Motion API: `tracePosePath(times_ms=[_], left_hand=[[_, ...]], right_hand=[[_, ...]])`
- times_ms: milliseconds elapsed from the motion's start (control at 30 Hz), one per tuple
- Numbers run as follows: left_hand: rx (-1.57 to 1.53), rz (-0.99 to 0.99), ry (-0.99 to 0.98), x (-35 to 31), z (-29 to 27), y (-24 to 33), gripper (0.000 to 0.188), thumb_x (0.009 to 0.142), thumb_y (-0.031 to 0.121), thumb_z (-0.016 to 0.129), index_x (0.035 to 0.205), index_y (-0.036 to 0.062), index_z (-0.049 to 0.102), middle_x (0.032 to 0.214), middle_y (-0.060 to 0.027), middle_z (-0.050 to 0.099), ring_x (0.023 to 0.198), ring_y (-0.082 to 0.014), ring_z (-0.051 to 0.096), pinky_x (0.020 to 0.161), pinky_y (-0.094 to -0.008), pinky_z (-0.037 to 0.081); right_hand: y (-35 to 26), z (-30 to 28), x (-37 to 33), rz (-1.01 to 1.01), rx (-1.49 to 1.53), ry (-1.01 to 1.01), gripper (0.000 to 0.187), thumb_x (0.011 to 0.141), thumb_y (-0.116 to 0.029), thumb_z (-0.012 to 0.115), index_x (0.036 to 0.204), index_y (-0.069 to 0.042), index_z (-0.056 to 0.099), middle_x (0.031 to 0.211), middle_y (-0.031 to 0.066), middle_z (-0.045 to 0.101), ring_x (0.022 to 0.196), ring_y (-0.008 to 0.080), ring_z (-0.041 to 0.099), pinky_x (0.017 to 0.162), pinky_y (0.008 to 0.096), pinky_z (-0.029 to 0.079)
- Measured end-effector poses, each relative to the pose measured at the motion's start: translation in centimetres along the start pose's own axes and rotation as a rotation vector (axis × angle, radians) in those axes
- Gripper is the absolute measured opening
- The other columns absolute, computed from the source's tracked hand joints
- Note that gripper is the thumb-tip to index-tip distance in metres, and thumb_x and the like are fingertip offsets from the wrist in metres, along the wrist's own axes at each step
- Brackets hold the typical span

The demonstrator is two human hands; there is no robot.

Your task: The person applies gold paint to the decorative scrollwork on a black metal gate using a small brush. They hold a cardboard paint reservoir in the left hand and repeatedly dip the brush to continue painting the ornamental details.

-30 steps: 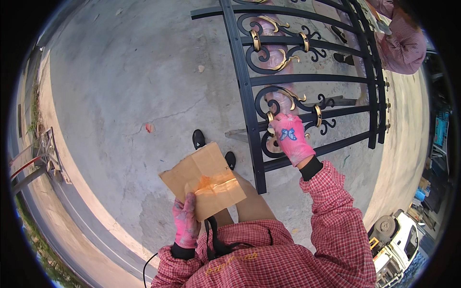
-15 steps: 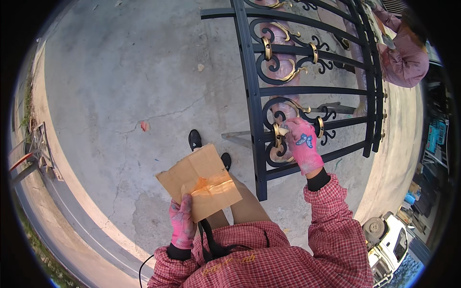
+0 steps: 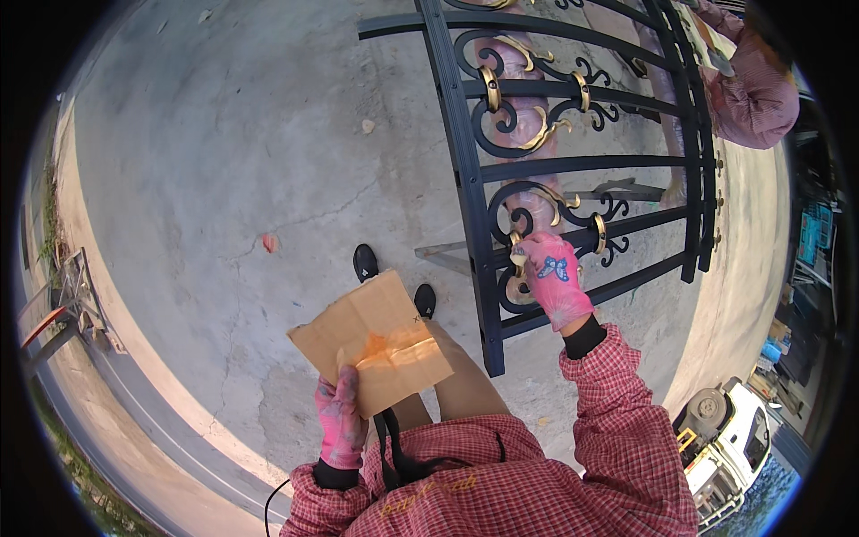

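"What's the left hand [image 3: 340, 416] got?"

"A piece of brown cardboard [image 3: 407, 309], clamped at its near corner with the thumb on top, above the lap."

"And the right hand [image 3: 555, 277]?"

"Its fingers are bent close together at a gold collar [image 3: 515, 242] on the black metal railing [image 3: 467, 170]. There's a small pale bit [image 3: 519, 260] by the fingertips; I can't tell whether they pinch it."

"Any writing?"

"A small dark mark on the cardboard's right edge, a blue butterfly on the pink right glove, and yellow lettering [image 3: 429, 494] across the checked smock [image 3: 519, 497], too skewed for me to make out."

"What's the cardboard carrying?"

"An orange-gold smear [image 3: 385, 345], shiny toward the right."

"What's in the way?"

"The railing's lower bar [image 3: 617, 291] runs under the right glove. Beneath the scrolls lies something long in pinkish wrapping [image 3: 528, 98]."

"Farther out?"

"A co-worker [image 3: 756, 107] bends at the railing's far side. Low on the right there's a white truck [image 3: 754, 434], and bare concrete [image 3: 224, 152] spreads off to the left."
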State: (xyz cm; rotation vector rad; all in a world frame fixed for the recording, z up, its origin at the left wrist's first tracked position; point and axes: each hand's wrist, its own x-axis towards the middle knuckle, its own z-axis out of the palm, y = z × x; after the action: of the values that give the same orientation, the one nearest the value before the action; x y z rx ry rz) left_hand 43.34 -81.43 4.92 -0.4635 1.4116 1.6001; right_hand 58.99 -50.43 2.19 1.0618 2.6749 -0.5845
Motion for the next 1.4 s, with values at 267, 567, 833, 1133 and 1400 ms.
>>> tracePosePath(times_ms=[267,567,833,1133,1400], left_hand=[[0.047,-0.003,-0.021,-0.1,-0.3,-0.4,0.039,0.092,0.022,0.057,0.123,0.0005,0.046,0.111,-0.0067,0.058,0.094,-0.0145,0.059,0.081,-0.0300,0.051],[0.019,0.002,-0.003,-0.8,-0.6,-1.3,0.038,0.092,0.022,0.057,0.121,0.0004,0.046,0.110,-0.0076,0.058,0.093,-0.0154,0.060,0.079,-0.0298,0.052],[0.005,0.006,0.042,-2.3,-1.0,-3.1,0.038,0.092,0.020,0.057,0.123,0.0021,0.044,0.112,-0.0075,0.057,0.094,-0.0160,0.060,0.080,-0.0306,0.052],[0.033,0.053,0.005,-3.2,-0.1,-3.2,0.036,0.092,0.022,0.057,0.120,0.0021,0.047,0.111,-0.0074,0.058,0.096,-0.0139,0.058,0.082,-0.0289,0.049],[0.065,0.058,-0.057,-3.4,0.7,-2.6,0.036,0.092,0.021,0.057,0.122,0.0030,0.047,0.112,-0.0076,0.058,0.096,-0.0141,0.058,0.082,-0.0292,0.049]], right_hand=[[1.0,0.8,0.1,-0.001,0.070,0.202,0.024,0.069,-0.002,0.060,0.090,-0.010,0.067,0.088,0.0099,0.062,0.083,0.0305,0.059,0.071,0.0378,0.048],[-0.2,1.7,-3.4,0.027,0.146,0.263,0.025,0.067,0.000,0.063,0.090,-0.008,0.066,0.089,0.0093,0.062,0.083,0.0303,0.060,0.073,0.0381,0.048],[0.2,3.5,-3.9,-0.032,0.198,0.410,0.023,0.067,0.000,0.065,0.090,-0.005,0.066,0.085,0.0104,0.063,0.075,0.0295,0.061,0.068,0.0365,0.049],[1.0,5.0,-4.3,0.090,0.365,0.365,0.027,0.065,0.004,0.064,0.089,-0.007,0.066,0.086,0.0108,0.063,0.081,0.0307,0.062,0.071,0.0359,0.049],[1.8,5.5,-4.2,0.038,0.229,0.453,0.026,0.066,0.005,0.061,0.087,-0.008,0.067,0.087,0.0093,0.064,0.082,0.0286,0.061,0.072,0.0360,0.049]])
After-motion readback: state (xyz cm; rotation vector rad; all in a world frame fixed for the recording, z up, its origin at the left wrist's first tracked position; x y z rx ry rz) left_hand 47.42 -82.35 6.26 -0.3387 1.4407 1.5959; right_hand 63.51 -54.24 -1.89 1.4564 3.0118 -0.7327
